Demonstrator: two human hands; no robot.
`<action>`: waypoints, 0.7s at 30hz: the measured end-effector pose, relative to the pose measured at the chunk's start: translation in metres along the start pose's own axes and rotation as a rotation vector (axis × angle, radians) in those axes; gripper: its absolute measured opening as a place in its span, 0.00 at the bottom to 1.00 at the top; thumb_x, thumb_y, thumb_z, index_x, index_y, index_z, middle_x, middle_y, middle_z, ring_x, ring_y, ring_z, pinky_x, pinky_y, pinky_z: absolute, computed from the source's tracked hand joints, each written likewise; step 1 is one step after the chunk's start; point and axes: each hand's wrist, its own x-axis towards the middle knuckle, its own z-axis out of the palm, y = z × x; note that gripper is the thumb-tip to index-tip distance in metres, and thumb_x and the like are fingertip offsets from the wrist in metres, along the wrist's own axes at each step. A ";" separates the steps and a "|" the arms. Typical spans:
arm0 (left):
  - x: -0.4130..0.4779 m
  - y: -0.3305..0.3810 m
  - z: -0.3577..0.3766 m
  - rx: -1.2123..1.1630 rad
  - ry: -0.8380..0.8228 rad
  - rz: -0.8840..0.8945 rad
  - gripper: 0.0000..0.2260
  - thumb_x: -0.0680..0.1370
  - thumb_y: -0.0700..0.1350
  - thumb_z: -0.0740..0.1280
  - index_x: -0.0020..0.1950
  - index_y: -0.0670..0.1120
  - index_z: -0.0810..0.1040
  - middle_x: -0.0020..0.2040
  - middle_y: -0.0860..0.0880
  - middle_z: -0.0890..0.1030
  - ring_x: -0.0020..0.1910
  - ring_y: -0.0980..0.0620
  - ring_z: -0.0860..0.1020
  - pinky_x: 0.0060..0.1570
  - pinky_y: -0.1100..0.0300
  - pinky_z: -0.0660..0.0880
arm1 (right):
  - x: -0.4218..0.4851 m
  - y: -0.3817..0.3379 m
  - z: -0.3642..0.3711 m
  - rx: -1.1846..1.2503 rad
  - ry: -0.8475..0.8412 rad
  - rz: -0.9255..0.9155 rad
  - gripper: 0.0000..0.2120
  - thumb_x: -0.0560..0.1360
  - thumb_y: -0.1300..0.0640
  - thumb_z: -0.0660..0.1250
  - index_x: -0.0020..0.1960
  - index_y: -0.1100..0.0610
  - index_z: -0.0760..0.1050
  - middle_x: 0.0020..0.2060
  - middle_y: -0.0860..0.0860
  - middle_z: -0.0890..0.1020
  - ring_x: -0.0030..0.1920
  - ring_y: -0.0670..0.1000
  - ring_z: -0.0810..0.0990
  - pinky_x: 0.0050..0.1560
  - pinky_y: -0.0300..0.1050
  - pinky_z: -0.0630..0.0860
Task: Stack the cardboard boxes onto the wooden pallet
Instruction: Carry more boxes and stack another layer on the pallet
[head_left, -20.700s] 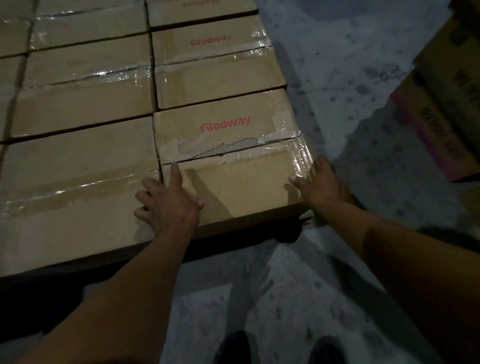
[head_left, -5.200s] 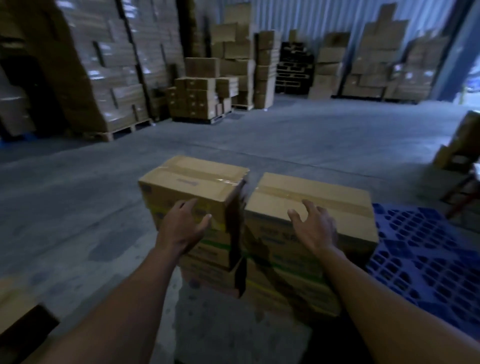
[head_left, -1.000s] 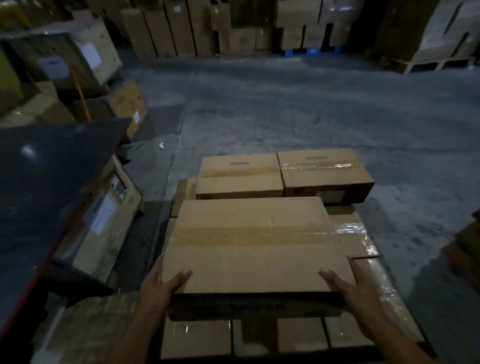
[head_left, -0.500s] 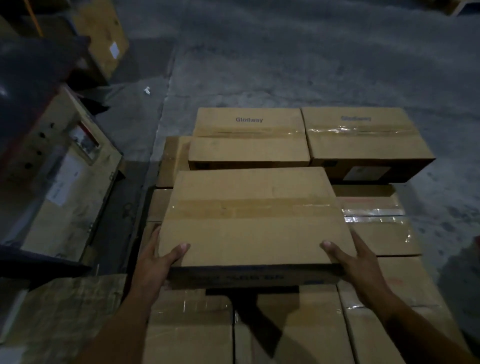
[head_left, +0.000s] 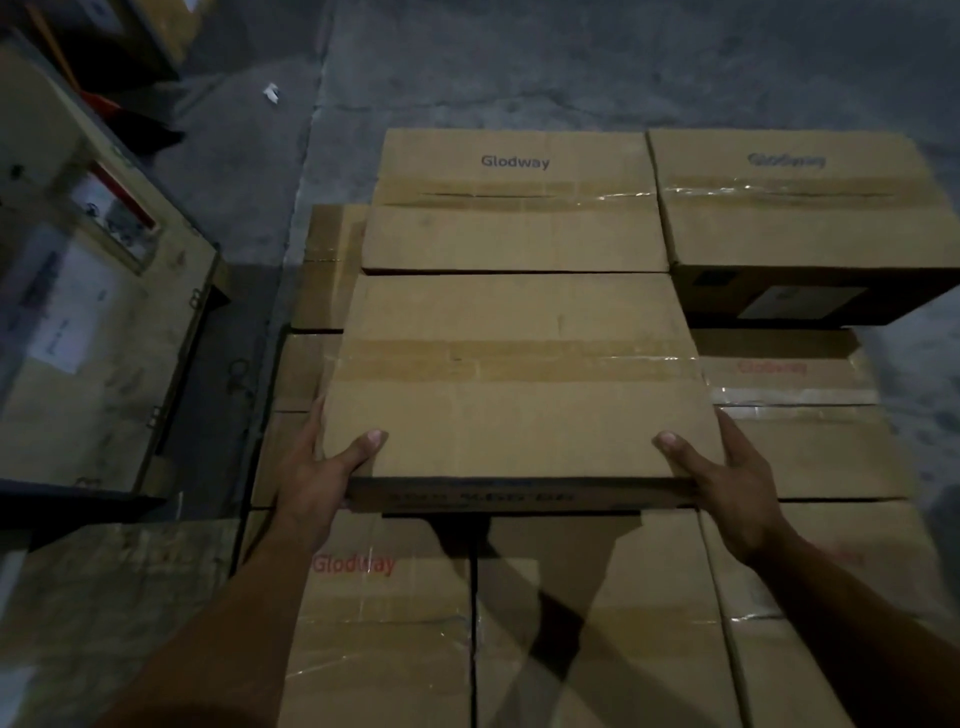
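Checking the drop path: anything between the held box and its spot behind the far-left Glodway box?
Nothing visible. The held box sits in both hands, left hand, right hand, over bare box tops of the lower layer, its far edge at the far-left Glodway box.

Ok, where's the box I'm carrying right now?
In the head view the carried box sits centre frame, gripped at its near corners by the left hand and right hand, just in front of the upper-layer Glodway box.

Dim warehouse light, tape glare, forearm shadows, soft blurred, bowed edges.
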 end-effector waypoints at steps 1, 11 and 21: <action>0.005 -0.003 0.000 -0.005 0.002 -0.005 0.37 0.69 0.51 0.79 0.74 0.61 0.68 0.66 0.52 0.78 0.63 0.45 0.77 0.56 0.37 0.78 | 0.003 0.000 0.002 0.007 0.001 0.005 0.24 0.73 0.51 0.74 0.67 0.44 0.74 0.57 0.44 0.82 0.57 0.48 0.82 0.53 0.53 0.83; 0.033 -0.036 0.010 -0.016 -0.059 -0.040 0.34 0.72 0.48 0.77 0.75 0.57 0.67 0.68 0.50 0.77 0.64 0.45 0.77 0.63 0.37 0.74 | 0.024 0.028 0.013 -0.180 0.092 0.054 0.44 0.63 0.36 0.76 0.75 0.48 0.67 0.68 0.48 0.77 0.69 0.53 0.74 0.69 0.61 0.72; 0.023 -0.011 0.022 0.631 0.160 0.046 0.48 0.63 0.63 0.78 0.74 0.41 0.64 0.69 0.35 0.72 0.65 0.33 0.72 0.62 0.36 0.72 | 0.021 0.004 0.018 -0.509 0.201 0.070 0.42 0.70 0.46 0.78 0.77 0.55 0.62 0.71 0.59 0.73 0.70 0.62 0.71 0.67 0.56 0.70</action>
